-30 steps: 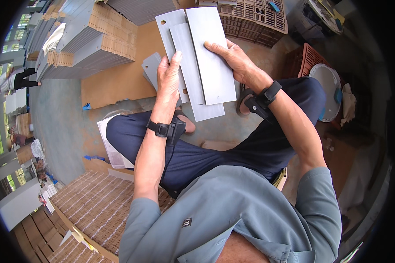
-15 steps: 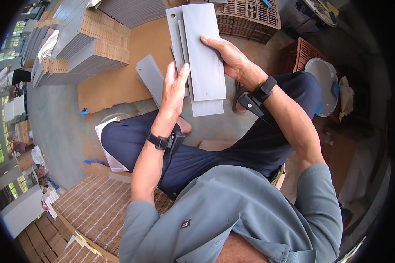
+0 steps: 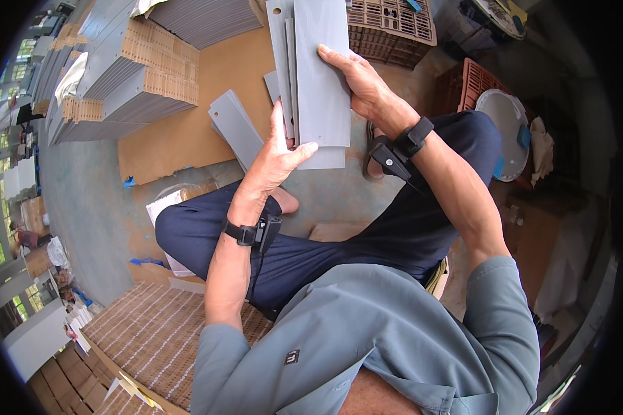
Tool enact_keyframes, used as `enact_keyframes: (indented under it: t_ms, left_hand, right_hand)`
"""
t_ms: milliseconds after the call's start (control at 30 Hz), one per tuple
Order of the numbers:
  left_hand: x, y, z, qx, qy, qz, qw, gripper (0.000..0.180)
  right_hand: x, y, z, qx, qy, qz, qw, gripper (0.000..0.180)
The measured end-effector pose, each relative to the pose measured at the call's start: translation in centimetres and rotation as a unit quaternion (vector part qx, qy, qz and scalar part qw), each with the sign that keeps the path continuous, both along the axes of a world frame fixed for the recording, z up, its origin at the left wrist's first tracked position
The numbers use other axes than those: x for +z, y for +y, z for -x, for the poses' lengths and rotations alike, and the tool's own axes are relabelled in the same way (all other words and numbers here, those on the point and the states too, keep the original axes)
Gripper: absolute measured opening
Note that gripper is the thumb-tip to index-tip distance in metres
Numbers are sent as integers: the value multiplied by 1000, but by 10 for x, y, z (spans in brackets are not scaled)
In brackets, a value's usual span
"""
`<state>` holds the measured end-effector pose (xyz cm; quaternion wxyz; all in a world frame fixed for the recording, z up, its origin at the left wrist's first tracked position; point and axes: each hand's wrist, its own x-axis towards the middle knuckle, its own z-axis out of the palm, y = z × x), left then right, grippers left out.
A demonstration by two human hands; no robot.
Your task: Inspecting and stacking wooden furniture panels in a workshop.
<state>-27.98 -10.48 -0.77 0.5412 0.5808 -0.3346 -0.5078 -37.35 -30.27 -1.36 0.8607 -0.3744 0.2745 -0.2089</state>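
Several flat grey boards (image 3: 321, 83) are held upright in front of me in a loose, uneven stack, with a hole in the top corner of one on the left. My right hand (image 3: 368, 86) is closed on the right edge, its thumb lying across the front board and the other fingers behind. Around the lower left edge my left hand (image 3: 278, 158) is closed too, thumb over the bottom of the front board, index finger pointing up along the side. Its remaining fingers are mostly hidden. Left of the stack, more grey boards (image 3: 237, 124) lie fanned on a cardboard sheet (image 3: 156, 151).
Tall piles of grey boards with brown ends (image 3: 160, 48) stand at the far left. A brown plastic crate (image 3: 387, 34) is at the back, a reddish crate (image 3: 464, 86) and a round white tub (image 3: 502, 142) at the right. A woven-topped surface (image 3: 159, 332) lies near left.
The held boards have shifted up and slightly left with my right hand. My left hand has slid down the stack, its thumb now across the lower front.
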Motion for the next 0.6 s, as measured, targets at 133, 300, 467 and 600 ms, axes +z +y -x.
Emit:
enact_keyframes:
  t_ms: [133, 300, 467, 600]
  left_hand:
    - [0, 5, -8, -30, 14, 12, 999, 112]
    - [6, 4, -1, -13, -17, -13, 1000, 104]
    - [-15, 3, 2, 8, -56, -5, 998, 100]
    - [-28, 5, -4, -1, -36, 33, 999, 97]
  right_hand:
    - [2, 1, 0, 7, -9, -3, 1000, 49]
    - [-3, -3, 1, 5, -19, -15, 1000, 48]
    - [-2, -4, 5, 5, -22, -7, 1000, 50]
    - [-1, -2, 9, 9, -28, -5, 1000, 53]
